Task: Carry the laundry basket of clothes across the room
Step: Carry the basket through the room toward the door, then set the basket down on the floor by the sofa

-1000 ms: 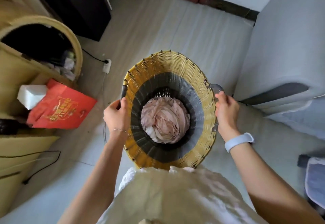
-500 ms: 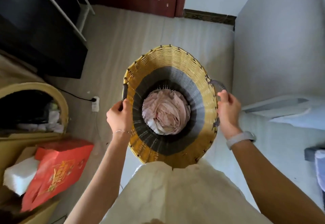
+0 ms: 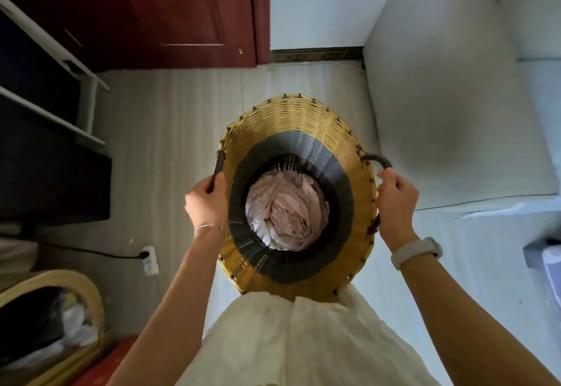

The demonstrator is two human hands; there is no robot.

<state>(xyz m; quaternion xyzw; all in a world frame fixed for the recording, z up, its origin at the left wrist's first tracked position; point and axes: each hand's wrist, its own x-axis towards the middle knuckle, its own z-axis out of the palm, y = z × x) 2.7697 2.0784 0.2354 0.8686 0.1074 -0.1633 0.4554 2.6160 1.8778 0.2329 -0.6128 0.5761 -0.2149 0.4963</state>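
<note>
From the head view I have the round woven yellow-and-black wicker laundry basket held off the pale striped floor in front of my waist, crumpled pink clothes deep in its bottom. My left hand has its grip wrapped round the dark left handle; my right hand is clenched on the dark right handle. I judge the risks are clipping the grey upholstered sofa close on the right, or snagging a foot on the black cable near the white wall plug, which would tip the load.
</note>
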